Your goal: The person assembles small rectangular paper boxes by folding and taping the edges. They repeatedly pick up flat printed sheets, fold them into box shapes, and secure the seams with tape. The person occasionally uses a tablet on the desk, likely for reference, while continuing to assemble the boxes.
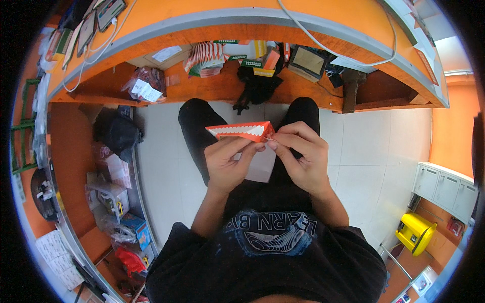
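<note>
Person's sitting at an orange counter [323,30], holding a little red-and-white paper packet [241,131] above their lap. Left hand [228,160] grips it from underneath, right hand [299,155] pinches its right end. A white sheet [262,166] sits just behind the hands.

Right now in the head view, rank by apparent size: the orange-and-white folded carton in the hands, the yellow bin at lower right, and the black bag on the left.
1. Black bag
2. Folded carton, looks similar; nearer the camera, so unsure
3. Yellow bin
</note>
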`<action>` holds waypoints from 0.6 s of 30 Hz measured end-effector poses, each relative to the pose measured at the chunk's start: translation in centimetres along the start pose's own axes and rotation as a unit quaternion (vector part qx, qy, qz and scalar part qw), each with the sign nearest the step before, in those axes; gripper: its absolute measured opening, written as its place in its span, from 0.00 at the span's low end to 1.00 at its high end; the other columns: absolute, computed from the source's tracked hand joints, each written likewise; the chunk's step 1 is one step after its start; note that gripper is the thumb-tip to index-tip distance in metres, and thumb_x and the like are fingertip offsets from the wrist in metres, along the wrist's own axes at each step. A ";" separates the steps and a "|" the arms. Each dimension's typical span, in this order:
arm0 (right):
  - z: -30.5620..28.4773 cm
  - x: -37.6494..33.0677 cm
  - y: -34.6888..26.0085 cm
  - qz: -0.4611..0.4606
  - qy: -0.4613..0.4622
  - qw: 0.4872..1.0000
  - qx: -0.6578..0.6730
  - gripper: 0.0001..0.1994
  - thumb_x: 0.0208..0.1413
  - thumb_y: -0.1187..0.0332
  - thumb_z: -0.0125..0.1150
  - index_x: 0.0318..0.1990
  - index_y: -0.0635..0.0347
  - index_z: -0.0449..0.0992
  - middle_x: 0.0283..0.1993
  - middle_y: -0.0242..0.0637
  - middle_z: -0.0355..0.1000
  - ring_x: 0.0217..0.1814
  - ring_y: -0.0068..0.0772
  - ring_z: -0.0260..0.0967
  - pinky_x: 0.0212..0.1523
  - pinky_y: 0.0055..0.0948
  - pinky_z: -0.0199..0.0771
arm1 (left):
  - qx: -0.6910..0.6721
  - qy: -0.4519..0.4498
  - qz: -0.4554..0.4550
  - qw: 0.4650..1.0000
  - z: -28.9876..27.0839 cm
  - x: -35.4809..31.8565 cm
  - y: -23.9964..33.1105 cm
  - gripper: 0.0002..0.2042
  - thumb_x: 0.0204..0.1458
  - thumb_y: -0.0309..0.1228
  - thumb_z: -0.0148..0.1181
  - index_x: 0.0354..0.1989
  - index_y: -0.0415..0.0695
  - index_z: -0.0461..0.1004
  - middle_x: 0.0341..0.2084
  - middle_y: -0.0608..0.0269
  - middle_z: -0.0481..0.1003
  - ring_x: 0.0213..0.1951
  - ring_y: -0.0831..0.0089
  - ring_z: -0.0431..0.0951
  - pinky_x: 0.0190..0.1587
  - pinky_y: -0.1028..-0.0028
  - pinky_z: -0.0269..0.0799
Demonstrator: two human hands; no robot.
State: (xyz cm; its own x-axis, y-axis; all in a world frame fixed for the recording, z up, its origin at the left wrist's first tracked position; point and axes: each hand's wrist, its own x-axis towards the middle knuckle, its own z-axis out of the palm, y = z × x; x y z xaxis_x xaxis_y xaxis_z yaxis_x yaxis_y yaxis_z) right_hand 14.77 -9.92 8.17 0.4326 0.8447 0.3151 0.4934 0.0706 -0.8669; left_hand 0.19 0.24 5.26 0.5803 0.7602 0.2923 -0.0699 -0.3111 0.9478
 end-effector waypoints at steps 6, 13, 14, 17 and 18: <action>0.6 -0.2 -0.1 -0.055 0.033 0.996 -0.055 0.06 0.49 0.80 0.70 0.36 0.67 0.82 0.36 0.41 0.75 0.34 0.32 0.74 0.33 0.26 0.74 | -0.039 0.018 0.003 0.999 0.2 -0.1 0.0 0.10 0.48 0.18 0.70 0.40 0.35 0.83 0.31 0.56 0.83 0.32 0.74 0.83 0.34 0.78 0.75; 0.4 0.2 -0.2 -0.054 0.020 0.998 -0.036 0.08 0.47 0.79 0.71 0.36 0.64 0.82 0.35 0.40 0.75 0.32 0.34 0.76 0.31 0.27 0.75 | -0.028 -0.023 -0.003 0.999 -0.7 0.0 -0.3 0.10 0.50 0.16 0.68 0.41 0.32 0.81 0.34 0.53 0.82 0.37 0.72 0.83 0.39 0.76 0.78; 0.3 0.3 -0.2 -0.056 0.019 0.998 -0.024 0.08 0.46 0.78 0.72 0.36 0.63 0.82 0.34 0.39 0.75 0.32 0.35 0.76 0.30 0.28 0.76 | -0.040 -0.028 -0.004 0.999 -0.7 0.0 -0.4 0.10 0.51 0.16 0.67 0.42 0.32 0.81 0.35 0.53 0.82 0.38 0.71 0.83 0.41 0.76 0.78; -0.2 0.4 0.0 0.002 0.014 0.996 0.087 0.10 0.45 0.78 0.74 0.37 0.62 0.83 0.36 0.39 0.76 0.33 0.33 0.77 0.31 0.27 0.76 | -0.251 0.016 -0.131 0.959 0.2 -0.9 0.5 0.09 0.54 0.16 0.64 0.45 0.32 0.80 0.38 0.53 0.82 0.39 0.69 0.83 0.44 0.74 0.78; -0.2 0.4 0.0 -0.001 0.022 0.996 0.082 0.10 0.45 0.77 0.74 0.37 0.62 0.83 0.36 0.39 0.76 0.33 0.33 0.77 0.31 0.27 0.76 | -0.245 0.018 -0.121 0.962 0.5 -0.9 0.5 0.09 0.55 0.17 0.63 0.45 0.32 0.80 0.39 0.54 0.82 0.39 0.69 0.83 0.45 0.73 0.78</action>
State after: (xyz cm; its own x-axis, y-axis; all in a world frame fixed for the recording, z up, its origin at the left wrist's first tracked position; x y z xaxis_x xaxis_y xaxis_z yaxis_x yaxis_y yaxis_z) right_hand 15.14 -9.71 8.40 0.4657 0.8211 0.3301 0.3652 0.1614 -0.9168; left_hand 0.04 -0.92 5.34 0.6003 0.7982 0.0507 -0.3149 0.1777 0.9323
